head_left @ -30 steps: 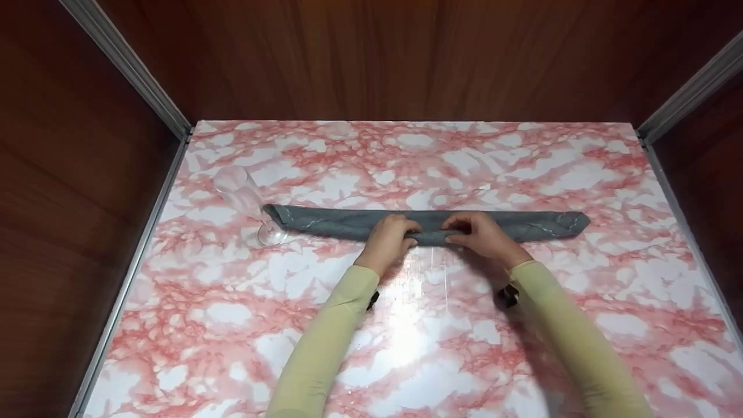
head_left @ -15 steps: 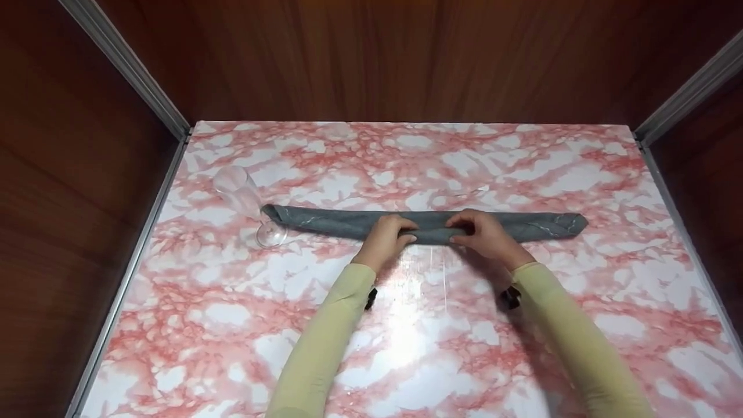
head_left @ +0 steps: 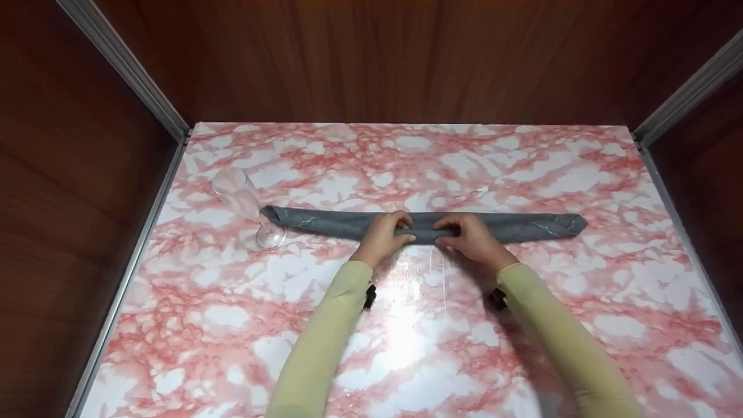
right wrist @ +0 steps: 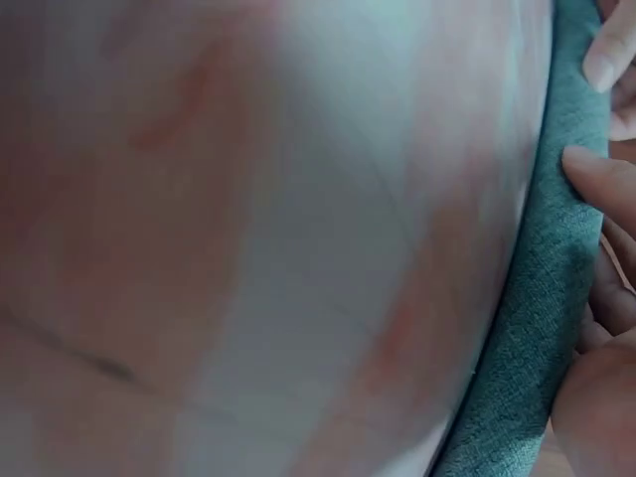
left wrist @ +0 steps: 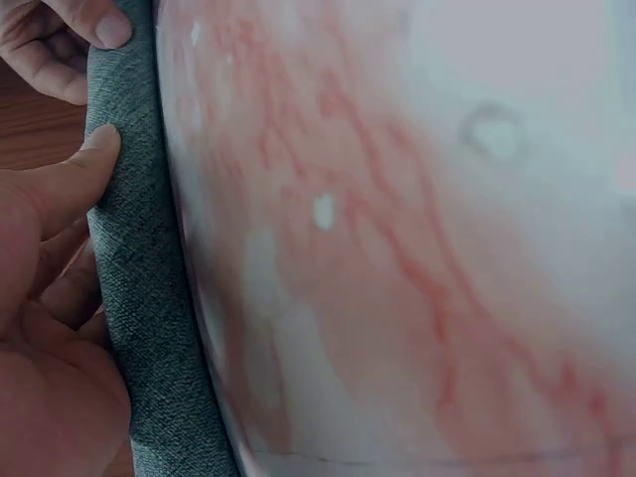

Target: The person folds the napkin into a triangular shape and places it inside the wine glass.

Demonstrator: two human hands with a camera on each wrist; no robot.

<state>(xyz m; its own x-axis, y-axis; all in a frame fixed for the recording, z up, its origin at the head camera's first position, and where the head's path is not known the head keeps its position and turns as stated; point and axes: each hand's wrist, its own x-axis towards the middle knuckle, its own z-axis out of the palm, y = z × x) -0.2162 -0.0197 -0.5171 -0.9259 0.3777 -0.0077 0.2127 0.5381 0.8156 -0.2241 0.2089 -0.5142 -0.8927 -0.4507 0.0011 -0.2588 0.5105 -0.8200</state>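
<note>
A grey-green cloth napkin [head_left: 522, 226], rolled into a long narrow strip, lies crosswise on the table. My left hand [head_left: 380, 237] pinches its near edge just left of the middle, thumb in front and fingers over the top. A short way to the right, my right hand [head_left: 473, 237] pinches the same edge in a mirrored way. In the left wrist view the thumb presses on the cloth roll [left wrist: 149, 258], with the other hand's fingertips close above. The right wrist view shows the right thumb on the woven cloth [right wrist: 542, 288] and the fingers behind it.
A clear stemmed glass [head_left: 241, 194] lies by the cloth's left end, its round foot [head_left: 271, 236] towards me. The table [head_left: 232, 348] has a red and white marbled top. Dark wooden panels [head_left: 371, 64] enclose it at the back and both sides.
My right hand has shifted left along the cloth, closer to my left hand. My left hand stays nearly in place, and the roll has hardly moved.
</note>
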